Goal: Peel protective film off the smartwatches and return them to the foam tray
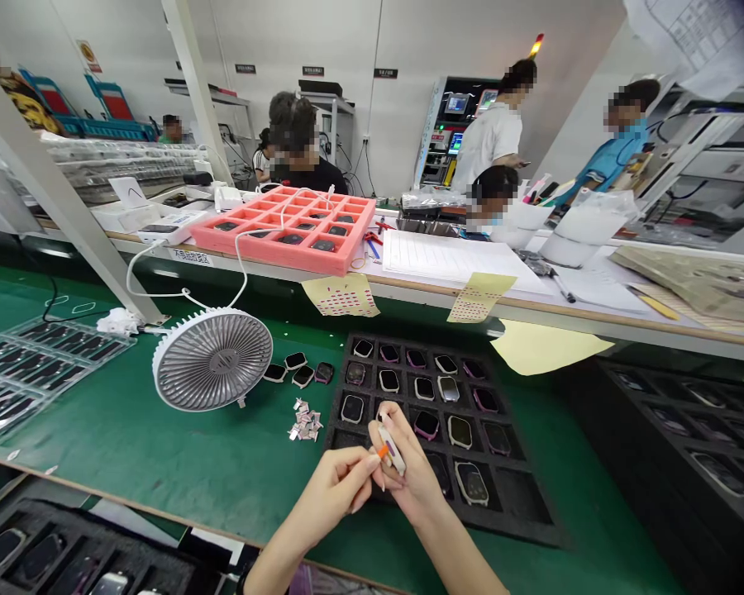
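My right hand point(409, 467) is closed round a smartwatch case point(394, 453) with a pale frame, tilted on its edge. My left hand point(345, 479) pinches a small orange piece point(383, 451) against the side of the case; its exact kind is hard to make out. Both hands are over the near part of a black foam tray point(381, 357), whose pockets hold several watch cases with silver or purple frames. Left of the tray lies a heap of small pale parts point(305, 420). Beyond it are several loose watch cases point(302, 376).
A white fan point(214, 359) stands on the green mat, with clear plastic trays point(18, 380) further left. More foam trays are at the right point(688, 438) and lower left point(68, 549). The shelf above bears a pink foam tray point(279, 252) and papers point(452, 260). Several people are beyond.
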The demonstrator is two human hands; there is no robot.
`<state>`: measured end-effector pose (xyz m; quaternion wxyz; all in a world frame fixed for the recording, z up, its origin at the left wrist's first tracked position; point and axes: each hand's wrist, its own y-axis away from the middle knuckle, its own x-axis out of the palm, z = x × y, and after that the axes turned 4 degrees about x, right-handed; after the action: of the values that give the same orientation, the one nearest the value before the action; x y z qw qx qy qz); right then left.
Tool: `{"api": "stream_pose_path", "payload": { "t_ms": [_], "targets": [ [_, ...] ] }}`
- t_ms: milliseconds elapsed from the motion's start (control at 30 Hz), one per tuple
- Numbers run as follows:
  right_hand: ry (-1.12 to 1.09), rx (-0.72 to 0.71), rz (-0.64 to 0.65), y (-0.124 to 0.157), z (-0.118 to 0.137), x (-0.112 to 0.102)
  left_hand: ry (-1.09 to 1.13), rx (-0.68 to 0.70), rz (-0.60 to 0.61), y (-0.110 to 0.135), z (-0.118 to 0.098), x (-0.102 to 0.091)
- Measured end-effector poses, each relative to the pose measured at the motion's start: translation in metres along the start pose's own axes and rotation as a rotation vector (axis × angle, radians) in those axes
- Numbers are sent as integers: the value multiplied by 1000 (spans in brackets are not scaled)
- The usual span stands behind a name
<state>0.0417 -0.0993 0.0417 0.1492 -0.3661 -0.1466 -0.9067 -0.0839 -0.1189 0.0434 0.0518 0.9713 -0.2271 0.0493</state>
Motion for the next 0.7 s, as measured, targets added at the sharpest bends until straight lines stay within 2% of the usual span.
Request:
{"api": "stream_pose_path", "payload": {
  "t_ms": [133,200,300,400,500,600,700],
  "targets": [
    [-19,46,-54,-1,-2,-5,45,-9,-31,-2,3,4],
    [12,20,-107,-1,-3,-7,43,-1,-76,-4,4,5],
    [125,-58,-191,2,-6,-6,53,53,-159,-7,5,6],
    [273,-93,-267,3,-13,-3,55,88,-177,-9,7,10],
    [371,-110,-282,0,-18,-6,-10,91,-209,-7,12,9],
    [409,-139,-314,-4,-14,-17,-124,88,-292,-2,17,-6],
    [470,-135,-372,-8,-5,-33,-389,94,-480,7,20,-36]
  ]
}}
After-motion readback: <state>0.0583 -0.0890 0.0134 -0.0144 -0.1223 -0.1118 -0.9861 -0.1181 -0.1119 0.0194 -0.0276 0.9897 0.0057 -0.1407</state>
